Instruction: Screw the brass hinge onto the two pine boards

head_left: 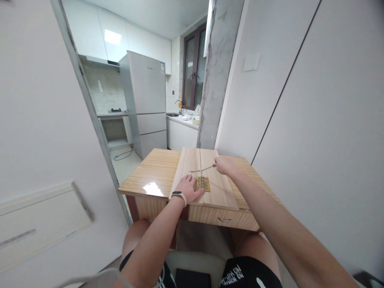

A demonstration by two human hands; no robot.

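Two pale wooden boards (221, 191) lie side by side on the desk, with a narrow seam between them. A brass hinge (203, 184) lies unfolded across that seam. My left hand (187, 188) rests flat on the left board with fingers spread, its thumb and fingertips at the hinge's left and near edges. My right hand (225, 165) is closed around the handle of a screwdriver (207, 168), most of the handle hidden in the fist. The shaft slants down left toward the seam, its tip close to some small screws (195, 171) beyond the hinge.
The boards lie on a wood-grain desk (160, 168) with a drawer handle (224, 220) in front. A white wall (315, 120) borders the right side. Past the doorway stand a silver refrigerator (147, 88) and a sink counter (183, 130). My knees are under the desk.
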